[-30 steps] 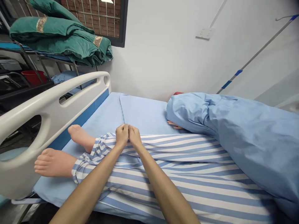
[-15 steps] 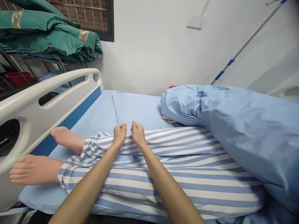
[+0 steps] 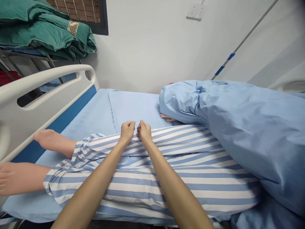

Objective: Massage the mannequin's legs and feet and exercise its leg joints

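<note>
A figure lies on the hospital bed (image 3: 133, 105) in blue-and-white striped trousers (image 3: 166, 165), its bare feet (image 3: 51, 143) toward the white footboard (image 3: 40, 95). A light blue quilt (image 3: 238, 127) covers its upper part; one of its hands (image 3: 168, 118) peeks out from under the quilt's edge. My left hand (image 3: 127, 130) and my right hand (image 3: 144, 131) sit side by side on the far trouser leg. Both are closed into fists, pressed on or pinching the striped cloth; which of the two I cannot make out.
Folded green blankets (image 3: 47, 31) lie on a metal rack (image 3: 14, 60) beyond the footboard at upper left. A white wall runs behind the bed with a socket (image 3: 195, 11). A thin pole with blue bands (image 3: 238, 47) leans at upper right.
My two fists have shifted a little to the right along the trouser leg and parted slightly. The view has swung right, so the feet and footboard slid left.
</note>
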`<action>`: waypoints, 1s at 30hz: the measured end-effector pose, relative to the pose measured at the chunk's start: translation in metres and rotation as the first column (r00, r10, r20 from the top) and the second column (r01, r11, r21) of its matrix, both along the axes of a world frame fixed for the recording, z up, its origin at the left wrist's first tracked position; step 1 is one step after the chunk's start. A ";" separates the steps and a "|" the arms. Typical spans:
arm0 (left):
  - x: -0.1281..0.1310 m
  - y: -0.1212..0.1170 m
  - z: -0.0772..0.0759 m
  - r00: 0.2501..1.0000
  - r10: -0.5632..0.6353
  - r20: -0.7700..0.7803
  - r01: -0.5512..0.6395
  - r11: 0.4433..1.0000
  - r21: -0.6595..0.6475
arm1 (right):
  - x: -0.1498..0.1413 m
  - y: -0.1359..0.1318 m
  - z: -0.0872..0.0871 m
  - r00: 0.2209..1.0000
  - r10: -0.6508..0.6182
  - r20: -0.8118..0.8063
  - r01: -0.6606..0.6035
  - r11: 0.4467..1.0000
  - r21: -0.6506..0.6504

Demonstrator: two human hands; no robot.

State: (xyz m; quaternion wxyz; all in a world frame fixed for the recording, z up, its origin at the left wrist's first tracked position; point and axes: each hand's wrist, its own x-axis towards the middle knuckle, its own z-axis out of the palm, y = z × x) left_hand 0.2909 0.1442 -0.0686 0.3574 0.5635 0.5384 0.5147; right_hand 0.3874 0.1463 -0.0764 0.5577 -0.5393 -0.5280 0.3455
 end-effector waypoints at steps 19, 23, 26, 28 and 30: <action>0.059 0.007 0.001 1.000 -0.007 -0.004 0.007 1.000 0.011 | 0.067 -0.005 0.015 0.963 -0.036 0.267 0.016 0.997 0.079; 0.073 0.007 -0.003 0.998 -0.020 -0.051 0.021 0.999 0.026 | 0.079 -0.003 0.015 0.957 -0.035 0.287 0.015 0.997 0.073; 0.078 0.007 -0.006 0.996 0.008 -0.089 -0.005 0.999 0.032 | 0.092 -0.005 0.019 0.944 -0.064 0.323 0.026 0.992 0.122; 0.085 0.008 -0.004 0.999 0.019 -0.033 -0.018 1.000 0.021 | 0.101 -0.006 0.019 0.941 -0.084 0.328 0.047 0.992 0.120; 0.096 0.008 -0.001 1.000 -0.001 0.018 0.001 1.000 0.025 | 0.108 -0.007 0.020 0.945 -0.095 0.314 0.062 0.992 0.114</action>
